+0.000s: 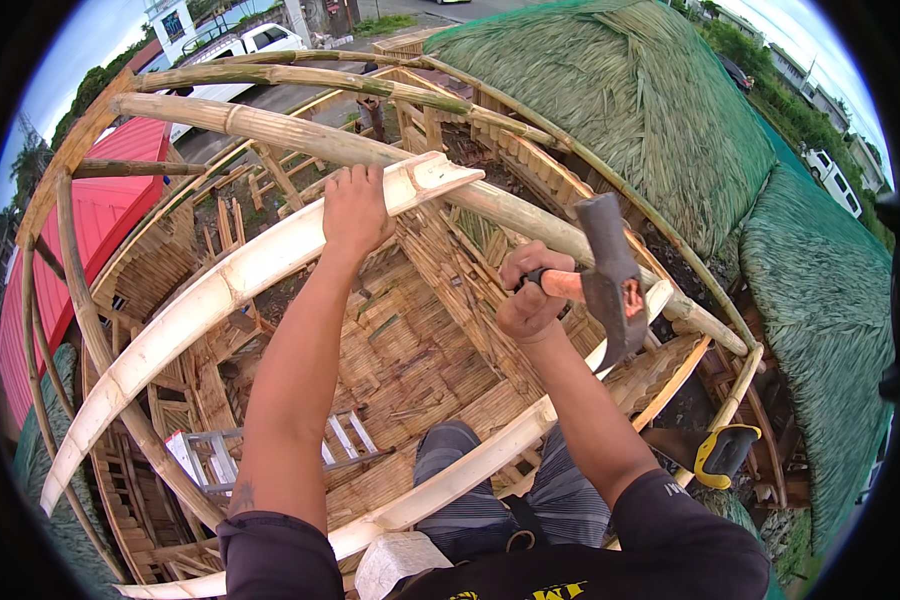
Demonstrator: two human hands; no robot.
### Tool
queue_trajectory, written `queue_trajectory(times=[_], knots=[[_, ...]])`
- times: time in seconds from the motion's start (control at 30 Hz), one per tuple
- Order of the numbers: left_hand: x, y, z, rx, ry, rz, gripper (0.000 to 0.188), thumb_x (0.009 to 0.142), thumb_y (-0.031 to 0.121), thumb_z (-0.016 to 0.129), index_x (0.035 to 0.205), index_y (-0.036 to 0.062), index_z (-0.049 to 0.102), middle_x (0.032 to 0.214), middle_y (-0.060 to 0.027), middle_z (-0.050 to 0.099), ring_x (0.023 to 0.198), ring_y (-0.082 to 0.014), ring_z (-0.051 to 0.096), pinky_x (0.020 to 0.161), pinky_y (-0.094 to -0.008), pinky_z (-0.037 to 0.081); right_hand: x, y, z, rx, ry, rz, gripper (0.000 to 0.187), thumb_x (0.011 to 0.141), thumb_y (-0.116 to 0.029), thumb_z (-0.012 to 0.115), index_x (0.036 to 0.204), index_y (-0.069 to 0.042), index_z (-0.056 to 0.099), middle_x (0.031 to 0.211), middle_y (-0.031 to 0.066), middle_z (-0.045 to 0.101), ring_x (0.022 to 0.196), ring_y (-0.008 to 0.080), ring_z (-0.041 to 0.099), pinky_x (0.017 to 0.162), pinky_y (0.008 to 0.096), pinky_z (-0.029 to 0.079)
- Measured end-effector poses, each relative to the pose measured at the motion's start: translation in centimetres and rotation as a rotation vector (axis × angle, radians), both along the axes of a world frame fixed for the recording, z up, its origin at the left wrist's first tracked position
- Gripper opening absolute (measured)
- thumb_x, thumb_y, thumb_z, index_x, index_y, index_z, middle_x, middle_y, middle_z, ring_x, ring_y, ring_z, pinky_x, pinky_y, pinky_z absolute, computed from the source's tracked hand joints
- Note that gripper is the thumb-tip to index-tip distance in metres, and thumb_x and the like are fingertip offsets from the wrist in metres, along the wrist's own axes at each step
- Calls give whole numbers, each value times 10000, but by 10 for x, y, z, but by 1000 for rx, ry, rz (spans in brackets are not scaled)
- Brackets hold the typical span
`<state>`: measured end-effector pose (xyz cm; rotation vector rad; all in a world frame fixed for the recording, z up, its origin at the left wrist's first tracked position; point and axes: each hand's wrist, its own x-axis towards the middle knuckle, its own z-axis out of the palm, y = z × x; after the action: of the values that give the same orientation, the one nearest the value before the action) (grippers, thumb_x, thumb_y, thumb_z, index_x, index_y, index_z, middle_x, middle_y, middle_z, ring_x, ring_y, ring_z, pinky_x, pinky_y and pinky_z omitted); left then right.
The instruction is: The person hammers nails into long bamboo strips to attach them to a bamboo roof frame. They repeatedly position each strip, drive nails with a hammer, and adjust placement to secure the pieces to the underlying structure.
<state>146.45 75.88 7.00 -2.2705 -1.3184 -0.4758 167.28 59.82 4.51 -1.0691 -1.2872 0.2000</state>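
My left hand (356,215) is closed over the upper edge of a long split bamboo piece (205,295), pale hollow side facing me. Near its right end, this piece lies against a thick round bamboo pole (270,128) that crosses the frame. My right hand (536,290) is wrapped round the handle of a hammer (610,285), its dark metal head raised in front of the pole. Another pale split bamboo length (450,482) runs across in front of my legs.
Below lies a bamboo slat floor (400,345) with an aluminium ladder (345,440). A handsaw (725,455) with a yellow and black handle is at the right. Thatched roofs (610,90) stand beyond, a red roof (105,200) at left. Someone (372,112) stands below.
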Motion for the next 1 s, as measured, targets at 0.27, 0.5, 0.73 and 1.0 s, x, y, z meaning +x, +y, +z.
queue_trajectory(times=[0.27,0.5,0.73,1.0], knots=[[0,2,-3,27,-37,-11,606,684,243,794,1212,64,557,1043,-105,585,967,-280,595,823,-413,449,8,21,-26,123,-112,-57,431,1081,-412,487,1033,16,496,754,231,588,645,390,553,593,473,431],[0,4,-1,8,-39,0,611,672,238,798,1204,64,553,1033,-102,584,960,-280,593,830,-413,447,-1,37,-25,231,-128,-87,421,1096,-378,453,1056,38,505,870,306,640,736,511,591,652,526,452],[2,-2,1,-2,-42,8,534,684,223,789,1147,71,570,1030,-105,597,982,-283,599,861,-410,453,-8,31,-18,-288,-103,-100,441,1088,-410,457,1071,28,506,837,286,616,785,416,611,667,497,466],[1,4,0,8,-25,-3,618,672,255,805,1207,68,557,1017,-99,591,956,-273,600,811,-407,442,5,33,-33,-212,-146,-128,399,1077,-351,462,1178,25,548,860,299,627,799,457,622,708,511,492]])
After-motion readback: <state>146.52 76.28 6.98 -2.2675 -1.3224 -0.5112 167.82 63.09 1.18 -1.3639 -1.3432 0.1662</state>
